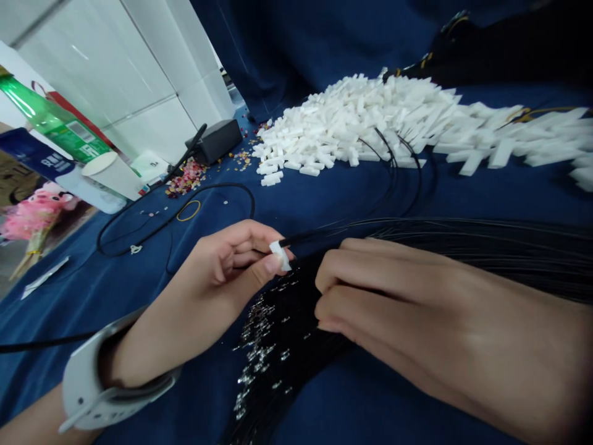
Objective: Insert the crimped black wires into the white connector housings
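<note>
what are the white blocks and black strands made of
The white blocks look like matte moulded plastic or dense foam: crisp edges, chalky surface. The black strands look like thin, flexible plastic-coated wire, softly glossy; their tiny metallic tips glint.

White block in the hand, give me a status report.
Left hand pinching white block at black strand ends. Right hand gripping black wire bundle. Black cable loop on blue cloth beyond left hand.

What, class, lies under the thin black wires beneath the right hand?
Blue cloth shows beside the thin black wires under the right hand; what lies directly beneath them is covered and cannot be seen.
</note>
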`<state>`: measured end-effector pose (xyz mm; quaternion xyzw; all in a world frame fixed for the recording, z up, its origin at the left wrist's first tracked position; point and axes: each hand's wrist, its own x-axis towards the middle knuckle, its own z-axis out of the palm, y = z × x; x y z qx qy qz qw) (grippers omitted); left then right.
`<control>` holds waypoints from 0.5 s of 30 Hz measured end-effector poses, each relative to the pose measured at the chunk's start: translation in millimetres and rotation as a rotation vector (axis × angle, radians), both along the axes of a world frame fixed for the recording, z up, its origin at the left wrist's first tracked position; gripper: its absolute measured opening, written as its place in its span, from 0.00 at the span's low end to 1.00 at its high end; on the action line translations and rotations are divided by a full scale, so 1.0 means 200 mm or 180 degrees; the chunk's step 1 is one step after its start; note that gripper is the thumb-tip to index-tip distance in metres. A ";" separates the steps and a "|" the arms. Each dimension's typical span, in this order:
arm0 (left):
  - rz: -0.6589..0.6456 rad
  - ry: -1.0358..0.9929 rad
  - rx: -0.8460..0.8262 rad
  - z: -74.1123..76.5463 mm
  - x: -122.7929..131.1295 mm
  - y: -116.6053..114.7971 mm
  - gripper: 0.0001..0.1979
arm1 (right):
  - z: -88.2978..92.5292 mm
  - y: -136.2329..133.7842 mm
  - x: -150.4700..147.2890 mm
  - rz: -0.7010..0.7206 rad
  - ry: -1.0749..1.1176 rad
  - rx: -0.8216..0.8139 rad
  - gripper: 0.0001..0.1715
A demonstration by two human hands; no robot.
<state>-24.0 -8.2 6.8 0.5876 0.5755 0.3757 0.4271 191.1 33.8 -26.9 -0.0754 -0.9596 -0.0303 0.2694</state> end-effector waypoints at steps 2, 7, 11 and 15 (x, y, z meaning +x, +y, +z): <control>-0.0028 0.0029 0.0007 -0.01 -0.01 0.00 0.02 | 0.00 0.01 0.00 0.0031 -0.0102 0.0053 0.12; -0.0021 -0.0046 -0.0072 -0.01 0.00 0.00 0.02 | -0.01 0.01 -0.01 -0.0289 0.0030 0.0204 0.13; 0.0031 -0.0093 -0.0132 -0.01 -0.01 -0.02 0.02 | -0.02 0.01 -0.03 -0.0315 0.0083 0.0121 0.11; 0.0037 -0.0177 -0.0174 0.00 -0.01 -0.02 0.02 | -0.01 0.00 -0.02 -0.0509 -0.0050 -0.0050 0.15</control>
